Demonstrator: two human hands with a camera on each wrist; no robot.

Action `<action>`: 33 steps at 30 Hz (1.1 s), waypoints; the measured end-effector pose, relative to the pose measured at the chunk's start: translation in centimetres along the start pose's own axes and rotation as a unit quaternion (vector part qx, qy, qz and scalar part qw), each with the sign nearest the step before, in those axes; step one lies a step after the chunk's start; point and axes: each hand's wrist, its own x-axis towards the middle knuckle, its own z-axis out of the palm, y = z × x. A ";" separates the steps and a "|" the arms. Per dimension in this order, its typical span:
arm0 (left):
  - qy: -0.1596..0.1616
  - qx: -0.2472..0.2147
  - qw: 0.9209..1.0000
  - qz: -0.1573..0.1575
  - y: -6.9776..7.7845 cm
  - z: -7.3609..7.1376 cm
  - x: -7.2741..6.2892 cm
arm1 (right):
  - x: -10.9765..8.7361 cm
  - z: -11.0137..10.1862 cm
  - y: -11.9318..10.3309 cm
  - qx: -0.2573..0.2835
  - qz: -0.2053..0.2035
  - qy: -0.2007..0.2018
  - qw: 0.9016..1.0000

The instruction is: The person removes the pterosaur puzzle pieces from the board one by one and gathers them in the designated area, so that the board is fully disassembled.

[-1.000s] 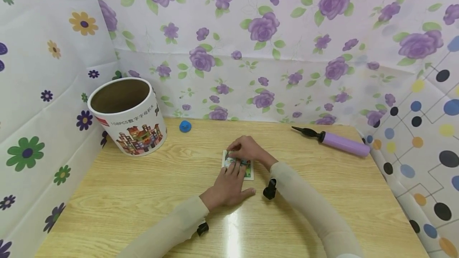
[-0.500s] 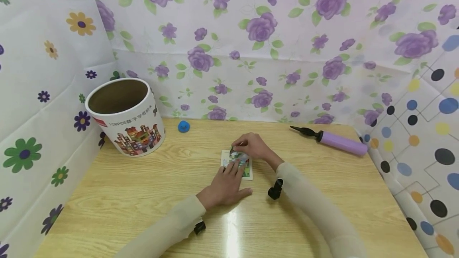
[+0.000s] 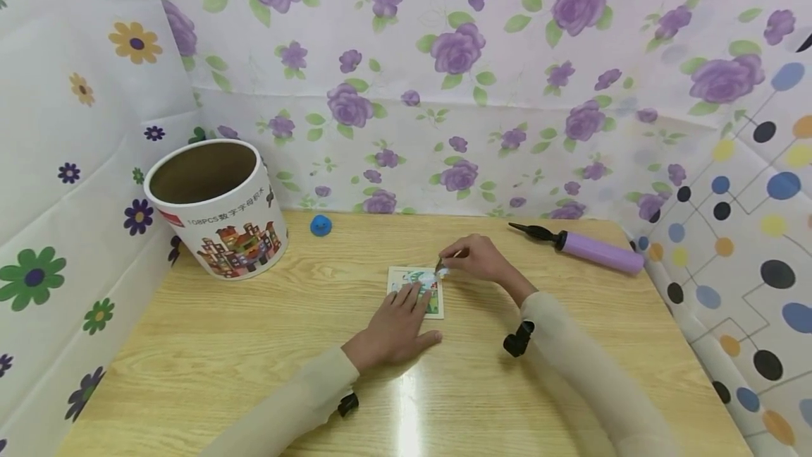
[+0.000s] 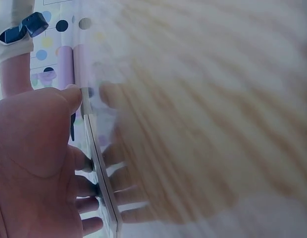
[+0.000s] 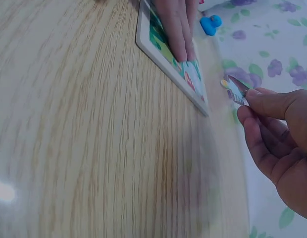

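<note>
A small framed picture board [image 3: 393, 275], apparently a jigsaw puzzle with a white border, lies on the wooden table. My left hand [image 3: 395, 330] rests on it with fingers extended, covering its lower left part. In the left wrist view, the fingertips touch the top of the board [image 4: 101, 173], seen edge-on. At the board's upper right corner, my right hand [image 3: 480, 259] pinches a thin printed puzzle piece [image 5: 236, 92] between thumb and fingers. In the right wrist view the piece is held up, apart from the board. Part of the board's picture is hidden under my left fingers.
A large white printed bucket [image 3: 218, 210] stands at the back left. Beside it sits a small blue toy duck [image 3: 321, 225]. A purple hand pump [image 3: 599, 251] with a black nozzle lies at the back right. Patterned cloth [image 3: 406, 90] walls the table's back and sides.
My right hand has moved rightward from over the board to its upper right corner, lifting the piece with it. More of the board's top shows. My left hand stays on the board.
</note>
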 end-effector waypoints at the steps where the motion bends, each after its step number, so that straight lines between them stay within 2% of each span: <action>1: 0.000 -0.004 1.000 0.001 0.0 -0.1 0.0 | -0.2 -0.2 0.2 0.001 0.001 -0.002 1.000; 7: -0.001 -0.009 1.000 0.002 0.0 -0.3 -0.1 | -1.1 -1.0 1.1 0.004 0.009 -0.014 1.000; 16: 0.007 -0.008 1.000 0.006 -0.2 -0.1 -0.2 | -1.7 -1.0 2.6 -0.020 0.023 -0.016 0.999; 23: 0.009 -0.009 1.000 0.008 -0.2 0.0 -0.1 | -2.0 -0.7 3.6 -0.012 0.051 -0.026 0.998; 33: 0.011 -0.005 1.000 0.011 -0.2 0.0 -0.2 | -2.0 -0.3 3.8 -0.036 0.034 -0.019 0.999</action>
